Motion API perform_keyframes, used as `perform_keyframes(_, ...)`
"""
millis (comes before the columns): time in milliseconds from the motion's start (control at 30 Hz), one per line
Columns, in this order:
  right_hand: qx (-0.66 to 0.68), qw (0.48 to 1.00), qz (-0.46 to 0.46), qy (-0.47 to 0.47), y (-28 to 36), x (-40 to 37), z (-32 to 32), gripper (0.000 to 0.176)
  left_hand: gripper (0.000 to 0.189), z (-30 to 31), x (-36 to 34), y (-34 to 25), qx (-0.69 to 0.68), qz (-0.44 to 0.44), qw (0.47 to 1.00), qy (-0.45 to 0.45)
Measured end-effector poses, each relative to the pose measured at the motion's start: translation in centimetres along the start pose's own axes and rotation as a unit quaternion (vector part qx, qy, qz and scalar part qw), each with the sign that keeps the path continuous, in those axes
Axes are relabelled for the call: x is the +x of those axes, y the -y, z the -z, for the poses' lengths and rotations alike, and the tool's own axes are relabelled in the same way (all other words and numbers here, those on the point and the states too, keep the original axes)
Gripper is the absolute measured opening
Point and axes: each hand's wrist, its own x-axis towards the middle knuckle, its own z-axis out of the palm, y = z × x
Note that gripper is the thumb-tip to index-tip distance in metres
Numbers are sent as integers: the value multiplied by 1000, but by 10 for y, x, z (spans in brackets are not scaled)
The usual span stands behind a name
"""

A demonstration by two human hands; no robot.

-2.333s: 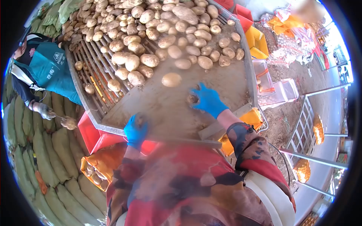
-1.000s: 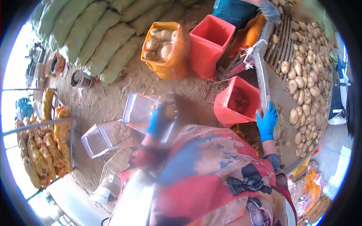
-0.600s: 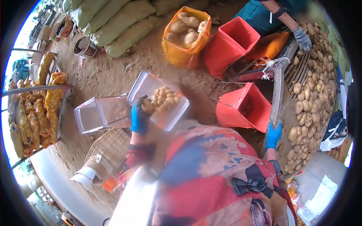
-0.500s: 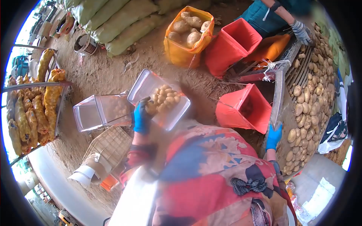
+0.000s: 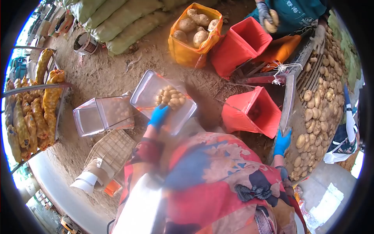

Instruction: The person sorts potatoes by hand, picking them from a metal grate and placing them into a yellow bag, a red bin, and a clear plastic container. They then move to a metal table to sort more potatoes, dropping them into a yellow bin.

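My left hand [image 5: 159,117], in a blue glove, reaches over a clear plastic-lined bin [image 5: 146,90]. Its fingers are extended at the near edge of a heap of small potatoes [image 5: 170,96]; no potato shows in its grasp, though the palm side is hidden. My right hand [image 5: 282,143], gloved the same way, lies with fingers apart at the rim [image 5: 287,103] of a sloping sorting table. Many potatoes [image 5: 317,117] are spread on that table, close to the right hand. Between my hands, a red bin [image 5: 243,111] tilts towards the table.
A second clear bin [image 5: 87,115] and a wicker basket [image 5: 111,146] lie to the left. Ahead stand a yellow bag of large potatoes [image 5: 187,54] and another red bin [image 5: 233,48]. A co-worker's gloved hand [image 5: 265,13] holds a potato. Filled sacks [image 5: 124,23] are stacked behind.
My left hand has moved right and further over the bin; the potato seen in it earlier no longer shows there. The co-worker's hand has lifted a potato. My right hand stays at the rim.
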Motion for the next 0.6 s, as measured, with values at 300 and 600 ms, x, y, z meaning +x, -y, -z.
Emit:
perform_keyframes(300, -42, 999, -8, 11, 7, -3, 4, 71, 43, 8, 10, 4, 305, -12, 952, -28)
perform_keyframes(600, -16, 1000, 18, -19, 7, -4, 0, 69, 35, 25, -30, -5, 242, -33, 954, -174)
